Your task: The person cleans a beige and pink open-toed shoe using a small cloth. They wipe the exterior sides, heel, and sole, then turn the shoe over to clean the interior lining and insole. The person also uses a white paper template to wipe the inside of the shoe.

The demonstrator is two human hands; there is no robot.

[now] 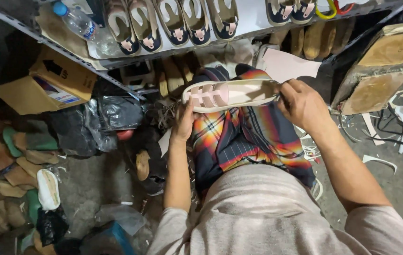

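A cream sandal (232, 93) with pink straps lies sideways across my lap, over a plaid cloth (244, 137). My left hand (185, 123) grips it from below near the strapped toe end. Closed around the heel end is my right hand (300, 105), fingers curled over the sole's rim. Whether a tool is in that hand cannot be made out.
A metal shelf (116, 61) ahead carries a row of dark-and-cream sandals (173, 21) and a plastic bottle (81, 23). A cardboard box (52, 85) and black plastic bags (107, 118) stand at left. Loose soles (17, 165) pile on the floor. A wooden block (385, 71) sits at right.
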